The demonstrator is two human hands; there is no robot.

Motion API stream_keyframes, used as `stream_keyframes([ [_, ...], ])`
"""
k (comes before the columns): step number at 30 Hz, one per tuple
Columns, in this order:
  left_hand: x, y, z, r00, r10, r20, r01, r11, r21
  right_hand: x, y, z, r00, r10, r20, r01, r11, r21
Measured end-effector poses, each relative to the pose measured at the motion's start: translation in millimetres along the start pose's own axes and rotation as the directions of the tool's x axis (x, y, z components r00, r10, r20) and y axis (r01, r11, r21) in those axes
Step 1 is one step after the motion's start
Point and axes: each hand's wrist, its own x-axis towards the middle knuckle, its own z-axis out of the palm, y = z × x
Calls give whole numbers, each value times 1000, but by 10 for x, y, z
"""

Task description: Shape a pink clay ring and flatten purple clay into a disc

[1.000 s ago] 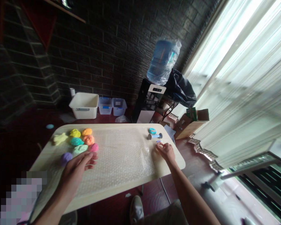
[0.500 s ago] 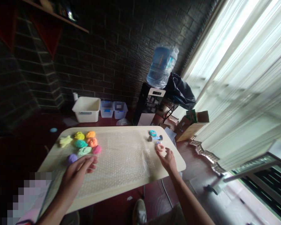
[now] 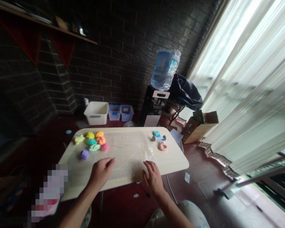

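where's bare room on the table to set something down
The widest free patch is the bubble wrap between the pink lump and the salmon ring. The table is also bare from that ring rightward to the edge. It's crowded at far left, among the coloured lumps, and around the dumbbell shape.

Left fingers (image 3: 110, 164) curl inward while right fingers (image 3: 151, 166) spread loosely.

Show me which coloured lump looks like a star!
The pale yellow, star-shaped, clay-like lump, leftmost of the bunch: it alone has pointy arms, while the others look rounder.
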Motion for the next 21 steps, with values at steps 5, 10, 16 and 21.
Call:
stream_keyframes([
  [5, -227, 21, 210, 996, 83, 22, -84, 996, 31, -74, 71, 116, 989, -113, 99, 121, 989, -86],
  [10, -310, 28, 286, 990, 116, 84, -115, 993, -15, -145, -62, 165, 984, -121, 130, 130, 990, -60],
  [16, -325, 86, 353, 989, 132, 71, -125, 988, -93, -366, -165, 110, 985, -130, 114, 143, 984, -106],
  [21, -461, -36, 325, 981, 192, 27, -187, 973, -133, -374, -251, 43, 994, -86, 60, 93, 988, -120],
])
